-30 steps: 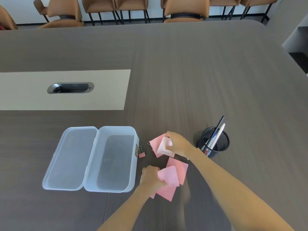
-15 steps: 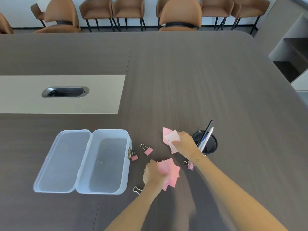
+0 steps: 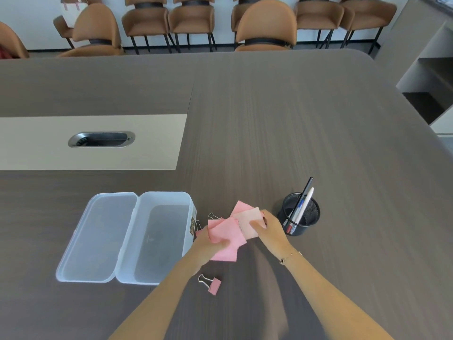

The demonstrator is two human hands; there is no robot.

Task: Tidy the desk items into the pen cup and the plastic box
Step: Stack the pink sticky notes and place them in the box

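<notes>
My left hand (image 3: 208,246) grips a few pink sticky notes (image 3: 226,235) just right of the clear plastic box (image 3: 190,204), whose lid lies open flat to its left. My right hand (image 3: 268,229) pinches more pink and pale notes (image 3: 247,217), and the two bundles overlap between the hands. A black mesh pen cup (image 3: 307,220) with pens (image 3: 302,204) stands right of my right hand. One pink binder clip (image 3: 212,285) lies on the table below my left wrist. Another clip (image 3: 212,215) peeks out behind the notes, mostly hidden.
The dark wood table (image 3: 294,119) has a beige inset panel with a metal cable port (image 3: 101,139) at the far left. Brown chairs (image 3: 266,25) line the far edge. A grey shelf unit (image 3: 429,89) stands off the table's right side.
Both hands have come together above the table, my left hand moving up and my right hand moving left, so the two note bundles now overlap. The view has shifted slightly.
</notes>
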